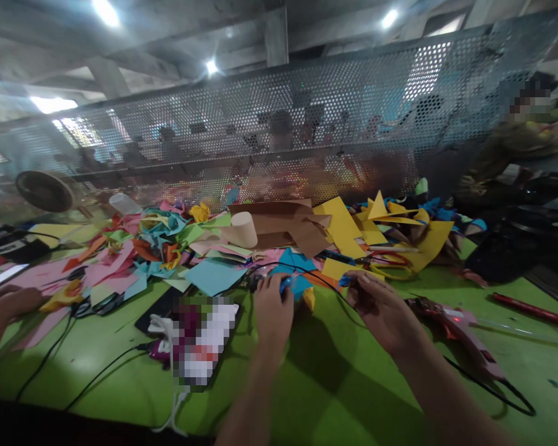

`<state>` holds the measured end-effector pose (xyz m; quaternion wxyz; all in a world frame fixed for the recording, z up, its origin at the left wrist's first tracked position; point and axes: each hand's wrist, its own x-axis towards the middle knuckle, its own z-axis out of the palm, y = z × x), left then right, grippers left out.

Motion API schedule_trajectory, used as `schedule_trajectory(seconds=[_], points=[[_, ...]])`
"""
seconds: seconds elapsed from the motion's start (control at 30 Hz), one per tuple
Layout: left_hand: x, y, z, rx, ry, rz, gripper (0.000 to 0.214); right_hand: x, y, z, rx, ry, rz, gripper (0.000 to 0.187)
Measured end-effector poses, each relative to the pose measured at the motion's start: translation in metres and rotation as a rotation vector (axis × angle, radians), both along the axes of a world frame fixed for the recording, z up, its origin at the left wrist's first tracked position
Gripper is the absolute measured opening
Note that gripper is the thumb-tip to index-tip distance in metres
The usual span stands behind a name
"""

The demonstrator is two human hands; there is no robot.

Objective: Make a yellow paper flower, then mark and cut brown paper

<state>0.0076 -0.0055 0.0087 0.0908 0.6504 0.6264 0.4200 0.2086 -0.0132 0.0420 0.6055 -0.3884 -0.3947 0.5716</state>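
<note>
Pinching blue scrap (344, 280) w/ R hand (379, 303), nr glue gun (469, 337) @ 4 o'clock; curling L hand (274, 303), can't tell if clamped.

Green table (353, 409): coloured paper (216, 275) heaped along back; glue gun (478, 347) right.

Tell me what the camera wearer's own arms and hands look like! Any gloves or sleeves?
No gloves on the left hand or right hand. The left forearm and right forearm show no sleeve or watch. Rings? Too blurry.
</note>
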Motion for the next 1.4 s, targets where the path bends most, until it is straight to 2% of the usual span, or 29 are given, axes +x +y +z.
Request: schedule_trajectory(seconds=[0.1, 0.2, 0.3, 0.37, 0.47, 0.57, 0.7, 0.87, 1.0, 1.2, 1.3, 1.4], points=[[-0.007, 0.002, 0.0, -0.101, 0.128, 0.089, 0.033, -0.001, -0.001, 0.0, -0.018, -0.006, 0.037, 0.025], [-0.006, 0.0, 0.006, -0.029, 0.072, 0.053, 0.039, -0.004, -0.004, 0.002, -0.068, 0.005, 0.083, 0.027], [0.003, -0.007, 0.011, 0.048, -0.185, -0.174, 0.028, -0.008, -0.008, 0.002, -0.076, -0.017, 0.145, 0.032], [0.011, -0.011, 0.011, 0.003, -0.345, -0.359, 0.031, -0.011, -0.01, 0.001, -0.071, -0.038, 0.184, 0.036], [0.018, -0.014, 0.006, -0.042, -0.411, -0.455, 0.042, -0.015, -0.012, -0.002, -0.063, -0.095, 0.248, 0.039], [0.02, -0.013, 0.0, -0.005, -0.4, -0.396, 0.031, -0.018, -0.015, -0.004, -0.063, -0.159, 0.292, 0.04], [0.017, -0.01, -0.002, 0.032, -0.367, -0.336, 0.021, -0.02, -0.016, -0.002, -0.09, -0.128, 0.314, 0.039], [0.015, -0.01, 0.001, -0.012, -0.37, -0.313, 0.02, -0.02, -0.014, 0.001, -0.117, -0.024, 0.368, 0.03], [0.015, -0.01, -0.001, -0.025, -0.35, -0.293, 0.024, -0.021, -0.015, 0.001, -0.116, 0.04, 0.411, 0.034], [0.012, -0.006, -0.006, 0.064, -0.279, -0.273, 0.026, -0.028, -0.011, -0.009, -0.002, 0.01, 0.355, 0.038], [0.01, -0.003, -0.01, 0.011, -0.32, -0.249, 0.029, -0.028, -0.007, -0.015, 0.031, 0.013, 0.332, 0.044], [0.008, 0.002, -0.013, -0.059, -0.427, -0.234, 0.033, -0.026, -0.005, -0.018, 0.068, -0.005, 0.323, 0.041]])
